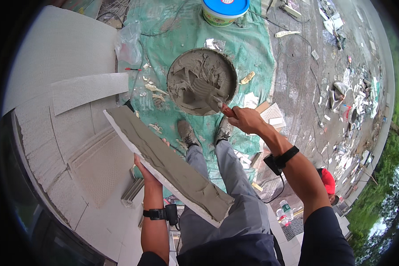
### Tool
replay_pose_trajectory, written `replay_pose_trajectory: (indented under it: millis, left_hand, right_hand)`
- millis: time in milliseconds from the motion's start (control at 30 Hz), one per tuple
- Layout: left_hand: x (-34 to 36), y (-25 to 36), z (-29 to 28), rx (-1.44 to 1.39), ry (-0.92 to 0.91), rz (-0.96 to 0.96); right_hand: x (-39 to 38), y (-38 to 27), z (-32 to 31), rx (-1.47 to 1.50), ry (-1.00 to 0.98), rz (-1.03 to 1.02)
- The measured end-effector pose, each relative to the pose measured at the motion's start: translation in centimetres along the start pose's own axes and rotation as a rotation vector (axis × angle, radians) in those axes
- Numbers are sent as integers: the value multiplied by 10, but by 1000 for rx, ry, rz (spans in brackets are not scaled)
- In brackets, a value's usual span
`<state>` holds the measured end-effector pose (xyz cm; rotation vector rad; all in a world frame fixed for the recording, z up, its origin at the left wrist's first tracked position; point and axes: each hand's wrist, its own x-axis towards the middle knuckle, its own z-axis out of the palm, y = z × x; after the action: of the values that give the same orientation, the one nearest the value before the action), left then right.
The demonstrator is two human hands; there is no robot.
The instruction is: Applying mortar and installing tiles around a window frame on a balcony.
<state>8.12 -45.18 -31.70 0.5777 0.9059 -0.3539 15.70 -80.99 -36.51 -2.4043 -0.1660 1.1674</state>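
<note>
My left hand [146, 169] grips a long tile strip [170, 186] from beneath, its thumb at the near-left edge and fingertips showing past the far side. Grey mortar [164, 153] coats the strip's upper face in a thick, uneven layer. The strip slants in front of my legs. In my right hand [248, 120] is the reddish handle of a trowel [203, 90]. Its blade rests in the wet mortar inside a round bucket [169, 82], which stands just beyond my shoes.
Green sheeting [153, 33] covers the ground beneath the bucket. A blue-lidded tub [226, 20] stands behind it. Large pale tiles [57, 53] lie at left, with a stack of tiles [133, 193] nearby. Rubble and cables litter the right; a person in red [327, 181] is there.
</note>
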Motion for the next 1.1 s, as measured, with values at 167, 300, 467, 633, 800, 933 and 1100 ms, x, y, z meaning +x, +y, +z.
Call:
replay_pose_trajectory:
  millis: [167, 300, 467, 633, 800, 933, 1100]
  left_hand:
    - [-8, 15, -1, 41, -82, 37]
    - [20, 15, 7, -6, -186, 18]
    - [42, 16, 33, -33, -201, -1]
    - [35, 30, 44, 53, -196, 63]
    - [35, 39, 43, 46, -203, 61]
    - [47, 33, 48, 65, -215, 48]
    - [66, 13, 58, -18, -288, 29]
  right_hand:
    - [-57, 19, 18, 690, -6, 171]
    - [-27, 42, 76, 718, 206, 304]
    - [-81, 92, 139, 315, 248, 322]
    - [-195, 84, 118, 455, 183, 487]
    - [-187, 20, 54, 292, 293, 223]
    - [-61, 69, 102, 259, 195, 208]
    - [8, 138, 159, 112, 410, 278]
